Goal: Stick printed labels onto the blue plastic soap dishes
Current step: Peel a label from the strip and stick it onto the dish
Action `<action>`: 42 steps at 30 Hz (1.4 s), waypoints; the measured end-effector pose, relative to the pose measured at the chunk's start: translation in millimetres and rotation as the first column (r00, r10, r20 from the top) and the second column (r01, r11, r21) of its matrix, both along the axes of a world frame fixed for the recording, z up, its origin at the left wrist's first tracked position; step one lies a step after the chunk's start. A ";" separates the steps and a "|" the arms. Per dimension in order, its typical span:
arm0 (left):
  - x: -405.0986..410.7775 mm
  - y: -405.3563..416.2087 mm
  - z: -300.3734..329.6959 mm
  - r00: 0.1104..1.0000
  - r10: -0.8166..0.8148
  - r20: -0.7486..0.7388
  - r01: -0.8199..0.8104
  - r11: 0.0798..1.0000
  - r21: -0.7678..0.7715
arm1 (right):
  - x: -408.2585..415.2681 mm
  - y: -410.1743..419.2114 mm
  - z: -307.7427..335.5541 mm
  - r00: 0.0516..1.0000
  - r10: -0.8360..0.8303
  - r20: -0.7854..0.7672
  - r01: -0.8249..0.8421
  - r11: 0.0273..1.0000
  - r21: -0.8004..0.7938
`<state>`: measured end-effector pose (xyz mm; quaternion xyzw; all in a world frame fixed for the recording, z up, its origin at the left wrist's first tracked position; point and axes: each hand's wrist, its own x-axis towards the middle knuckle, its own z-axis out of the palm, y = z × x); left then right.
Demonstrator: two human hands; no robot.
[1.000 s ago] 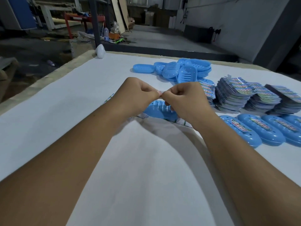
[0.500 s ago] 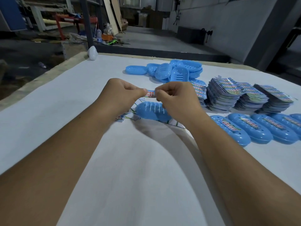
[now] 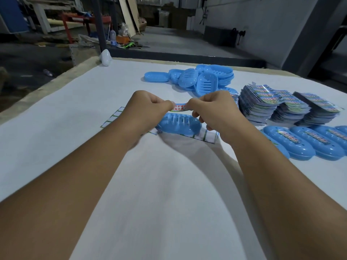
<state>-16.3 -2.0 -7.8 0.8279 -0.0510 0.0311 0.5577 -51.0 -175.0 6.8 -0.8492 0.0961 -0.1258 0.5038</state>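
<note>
White cloth [image 3: 56,151] covers our worktable in a dim workshop. Our left hand [image 3: 148,107] and right hand [image 3: 212,109] each pinch one end of a printed label [image 3: 179,107], stretched flat between them just above a blue soap dish [image 3: 178,125]. The dish lies dome up on a spent backing sheet [image 3: 206,136]. We judge the two-ended hold keeps the sticky strip taut and level, so it can come down straight along the dish's slotted back.

Unlabelled dishes [image 3: 199,79] sit piled at the far side, label sheet stacks [image 3: 262,104] to the right, and finished dishes [image 3: 300,143] in a row beside us, presumably so work passes across the table in order.

A second ago our fingertips met with no label showing between them. Half a second ago only a short piece showed. Now our hands are wider apart and the printed characters are readable.
</note>
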 end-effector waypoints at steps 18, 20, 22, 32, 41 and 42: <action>20.4 -9.6 -12.1 0.999 0.004 0.051 -0.019 0.951 0.309 | 5.7 2.5 -9.4 0.992 -0.007 -0.129 -0.001 0.998 -0.058; 20.0 -9.9 -11.9 0.999 0.005 0.053 -0.022 0.945 0.328 | 5.7 2.9 -9.8 0.991 -0.004 -0.137 -0.003 0.999 -0.052; 20.1 -9.7 -11.8 0.998 0.002 0.056 -0.021 0.945 0.327 | 6.2 3.1 -9.9 0.990 -0.004 -0.141 -0.004 0.999 -0.055; 16.1 -11.5 -10.3 0.995 -0.024 0.102 -0.017 0.924 0.381 | 5.9 3.9 -9.5 0.989 -0.007 -0.150 -0.001 0.999 -0.051; 15.5 -11.5 -11.7 0.990 -0.019 0.140 -0.042 0.907 0.419 | 9.1 5.1 -12.0 0.989 -0.030 -0.148 0.017 0.996 -0.088; 15.4 -11.5 -12.0 0.989 -0.020 0.144 -0.043 0.904 0.424 | 9.2 5.2 -12.1 0.989 -0.031 -0.144 0.018 0.995 -0.094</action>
